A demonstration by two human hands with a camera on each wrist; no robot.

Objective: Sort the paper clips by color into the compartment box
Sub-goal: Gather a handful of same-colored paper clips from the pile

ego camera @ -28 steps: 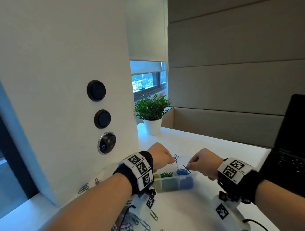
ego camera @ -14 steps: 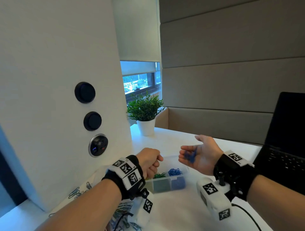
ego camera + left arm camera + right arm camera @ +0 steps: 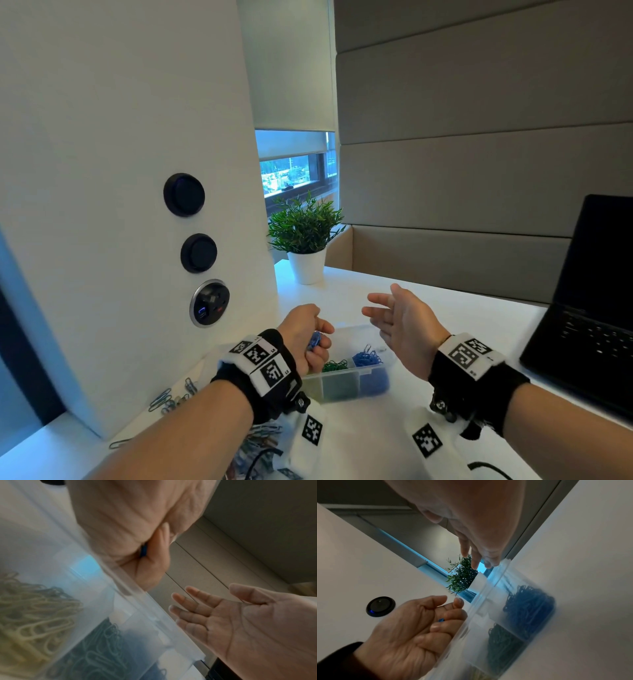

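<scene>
counter (image 3: 376, 428): white; we see it carrying everything below.
laptop (image 3: 589, 308): black, open, at the right edge of the counter, well apart from the box.
potted plant (image 3: 305, 226): green leaves in a white pot, standing at the back of the counter, behind the box.
compartment box (image 3: 356, 383): clear plastic, lid off, sitting on the counter between the two hands; we count three filled compartments in a row along the near side.
left compartment: yellow clips (image 3: 29, 623), a full heap.
middle compartment: green clips (image 3: 334, 366), heaped to the rim.
right compartment: blue clips (image 3: 367, 358), heaped, one or two standing up above the pile.
right hand (image 3: 404, 329): held above the right end of the box, palm turned toward the left hand, fingers straight and spread, nothing in it.
left hand (image 3: 305, 337): raised above the left end of the box, fingers curled in around a small bunch of blue clips.
held blue clips (image 3: 313, 341): inside the left hand's curled fingers, only a bit of blue shows; we cannot tell how many.
loose clips (image 3: 171, 399): unsorted, lying on the counter left of the box, beside the white pillar.
</scene>
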